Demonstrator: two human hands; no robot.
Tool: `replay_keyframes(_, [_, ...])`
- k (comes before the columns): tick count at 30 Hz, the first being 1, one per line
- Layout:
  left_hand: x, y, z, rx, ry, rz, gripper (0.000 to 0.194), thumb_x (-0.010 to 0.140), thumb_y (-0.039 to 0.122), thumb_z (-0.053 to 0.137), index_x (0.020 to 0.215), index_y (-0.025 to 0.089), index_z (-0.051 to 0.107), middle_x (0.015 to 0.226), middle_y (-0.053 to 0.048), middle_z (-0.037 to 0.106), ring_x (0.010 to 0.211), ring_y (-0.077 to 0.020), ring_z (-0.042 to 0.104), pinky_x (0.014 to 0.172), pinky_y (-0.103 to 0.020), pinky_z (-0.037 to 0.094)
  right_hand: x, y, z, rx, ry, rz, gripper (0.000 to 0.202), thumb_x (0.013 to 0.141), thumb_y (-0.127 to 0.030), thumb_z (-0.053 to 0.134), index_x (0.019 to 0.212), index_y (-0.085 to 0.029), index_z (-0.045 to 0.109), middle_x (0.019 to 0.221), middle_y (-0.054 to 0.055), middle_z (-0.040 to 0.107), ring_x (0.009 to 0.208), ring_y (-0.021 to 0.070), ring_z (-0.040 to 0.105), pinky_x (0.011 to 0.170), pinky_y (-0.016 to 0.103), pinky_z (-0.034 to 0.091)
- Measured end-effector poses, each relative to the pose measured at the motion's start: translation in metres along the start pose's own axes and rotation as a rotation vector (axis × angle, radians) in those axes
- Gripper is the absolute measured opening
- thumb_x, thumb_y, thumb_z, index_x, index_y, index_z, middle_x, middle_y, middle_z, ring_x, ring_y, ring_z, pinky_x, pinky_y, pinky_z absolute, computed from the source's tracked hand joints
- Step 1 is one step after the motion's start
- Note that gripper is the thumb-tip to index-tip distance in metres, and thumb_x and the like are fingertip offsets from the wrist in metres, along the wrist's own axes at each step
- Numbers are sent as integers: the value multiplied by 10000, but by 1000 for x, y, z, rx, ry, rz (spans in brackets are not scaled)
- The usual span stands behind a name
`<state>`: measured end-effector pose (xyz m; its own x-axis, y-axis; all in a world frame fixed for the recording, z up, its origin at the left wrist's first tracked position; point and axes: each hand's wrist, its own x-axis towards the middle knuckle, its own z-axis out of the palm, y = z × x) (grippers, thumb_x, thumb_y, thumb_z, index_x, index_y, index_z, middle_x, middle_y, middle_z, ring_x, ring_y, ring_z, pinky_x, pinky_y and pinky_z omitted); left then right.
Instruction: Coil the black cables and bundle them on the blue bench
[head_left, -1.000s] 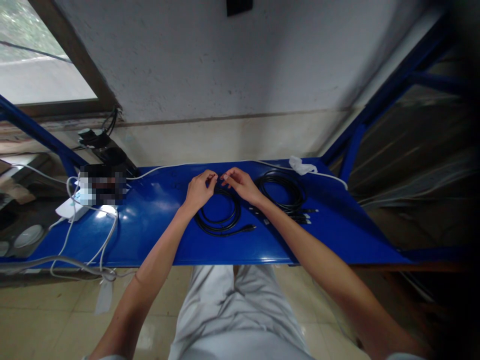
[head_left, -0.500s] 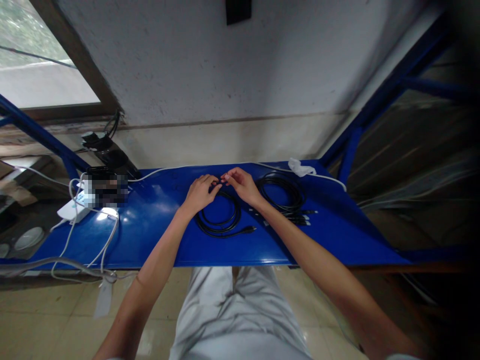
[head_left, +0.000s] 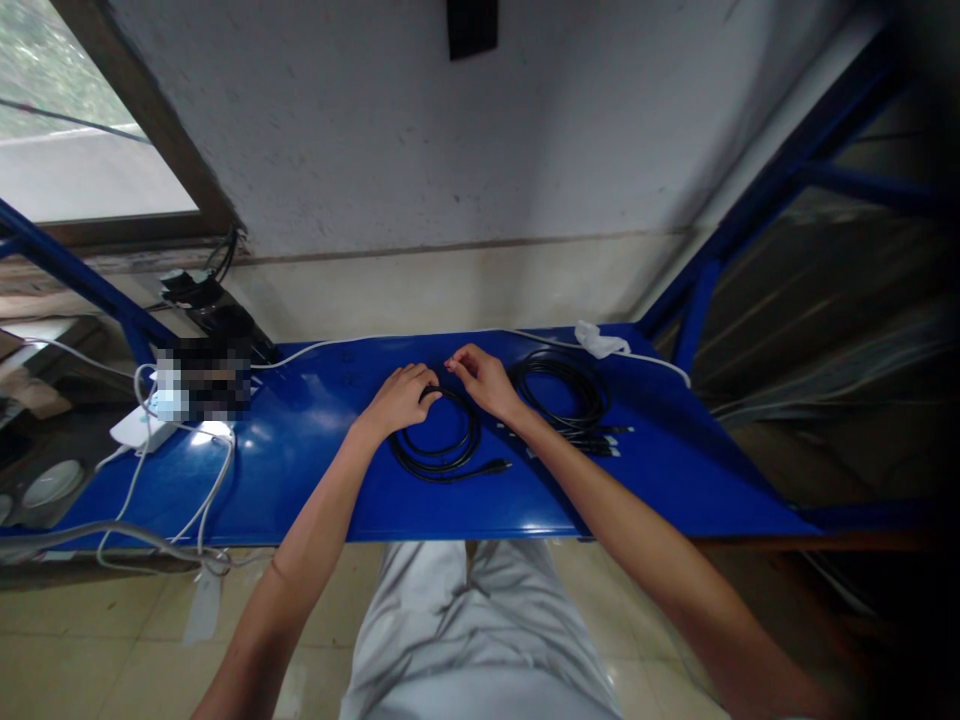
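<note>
Mid-frame, our left hand grips the round, black, rubbery-looking cable coil; slackening could unwind it. Our right hand: can't tell.

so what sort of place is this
Probably a workshop or small factory, though nothing names it: a blue bench set against a plain, scuffed wall, coiled black cables lying on it, and a white power strip at its left end.

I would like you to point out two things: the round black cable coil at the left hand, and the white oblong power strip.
Round black cable coil point(head_left: 475, 432): head view, on the strands along its right side.
White oblong power strip point(head_left: 130, 431): head view, on its lower-left end.
</note>
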<state>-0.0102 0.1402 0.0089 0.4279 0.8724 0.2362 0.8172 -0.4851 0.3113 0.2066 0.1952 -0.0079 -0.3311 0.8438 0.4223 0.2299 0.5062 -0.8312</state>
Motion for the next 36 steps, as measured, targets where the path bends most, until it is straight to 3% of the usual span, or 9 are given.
replay_keyframes(11, [-2, 5, -7, -74, 55, 44, 125, 1107, 299, 522, 1176, 238, 607, 1142, -86, 737, 1051, -271, 720, 960, -419, 559, -3, 0, -4, -197, -138, -82, 131, 1044, -299, 570, 1029, -219, 673, 951, 59, 767, 842, 215, 690, 797, 320, 480])
replay_keyframes(22, [-2, 9, -10, -152, 134, 86, 118, 1071, 260, 558, 1184, 242, 587, 1134, -72, 681, 941, -230, 689, 865, -354, 554, -3, -8, -8, -11, -251, 17, 159, 1025, -333, 567, 1010, -205, 660, 922, 59, 791, 857, 211, 736, 815, 319, 523])
replay_keyframes(31, [-3, 8, -13, -225, 167, 162, 278, 973, 69, 510, 1171, 229, 621, 1189, -91, 667, 1065, -227, 682, 995, -377, 559, -3, -5, -9, 16, -287, 24, 139, 1005, -306, 573, 1026, -209, 671, 929, 56, 792, 856, 213, 743, 805, 314, 542])
replay_keyframes(36, [-2, 6, -11, -258, 165, 201, 279, 942, 21, 482, 1024, 205, 675, 1205, -94, 674, 1016, -189, 691, 948, -334, 569, -2, -5, -9, -9, -291, 6, 174, 1032, -325, 552, 1020, -209, 681, 917, 51, 790, 845, 211, 736, 818, 319, 532])
